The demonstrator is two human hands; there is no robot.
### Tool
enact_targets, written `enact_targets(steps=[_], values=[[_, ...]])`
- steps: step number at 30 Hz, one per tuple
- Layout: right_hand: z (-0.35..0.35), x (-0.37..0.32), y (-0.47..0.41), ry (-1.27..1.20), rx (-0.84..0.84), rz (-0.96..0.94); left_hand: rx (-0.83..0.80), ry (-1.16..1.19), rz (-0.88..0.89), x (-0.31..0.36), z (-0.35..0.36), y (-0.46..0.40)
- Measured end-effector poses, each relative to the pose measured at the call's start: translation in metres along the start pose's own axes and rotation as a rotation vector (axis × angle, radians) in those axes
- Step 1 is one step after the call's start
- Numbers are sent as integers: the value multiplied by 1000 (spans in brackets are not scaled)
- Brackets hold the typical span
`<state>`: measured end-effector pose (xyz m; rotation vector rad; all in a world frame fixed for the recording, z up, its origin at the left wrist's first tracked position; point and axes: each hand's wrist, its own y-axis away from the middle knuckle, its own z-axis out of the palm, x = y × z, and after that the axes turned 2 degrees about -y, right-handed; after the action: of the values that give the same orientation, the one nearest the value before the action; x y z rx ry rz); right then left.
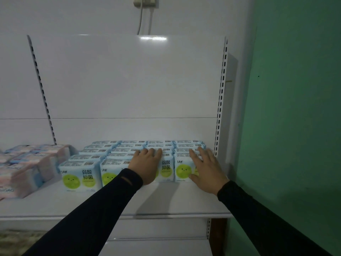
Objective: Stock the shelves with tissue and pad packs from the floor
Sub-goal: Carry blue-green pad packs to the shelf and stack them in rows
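left sleeve [103, 202]: black, long, snug fit, runs to the wrist; plain knit, no print
left cuff: narrow slit or thumbhole opening near the wrist edge, lighter inside
right sleeve [258, 213]: same black long sleeve, ends at the wrist; fabric looks finely textured near the cuff
left hand [146, 164]: bare, no glove, no ring or watch visible
right hand [206, 168]: bare, no glove, nothing worn on fingers
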<state>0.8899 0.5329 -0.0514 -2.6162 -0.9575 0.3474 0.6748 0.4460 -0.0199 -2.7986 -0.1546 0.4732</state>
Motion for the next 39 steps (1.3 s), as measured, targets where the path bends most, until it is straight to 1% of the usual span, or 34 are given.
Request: enact_targets(steps=[3,6,9,13,16,20,23,26,29,30,33,36,39], values=[[-5,4,3,-55,25,-8,25,32,-9,2,-7,5],[-12,8,11,-100,77,-33,97,107,-3,9,-17,15],[-21,13,26,-151,131,-51,175,249,19,22,-27,28],[-37,27,57,-189,198,-89,251,505,24,51,-32,46],[-47,43,90,-137,239,-41,299,638,59,79,-30,55],[-59,63,159,-40,343,79,350,763,198,119,-31,63],[-71,71,232,101,364,244,341,854,373,156,-29,70],[-89,58,321,257,358,447,316,937,559,199,-19,86],[-106,23,414,377,307,687,171,996,771,254,-2,115],[-108,14,433,400,299,726,122,997,815,265,4,122],[-116,-31,520,446,275,931,-11,1016,1012,326,8,174],[-128,-79,609,510,294,1161,-128,977,1239,384,-12,244],[-133,-119,685,528,319,1321,-158,915,1435,433,-33,310]])
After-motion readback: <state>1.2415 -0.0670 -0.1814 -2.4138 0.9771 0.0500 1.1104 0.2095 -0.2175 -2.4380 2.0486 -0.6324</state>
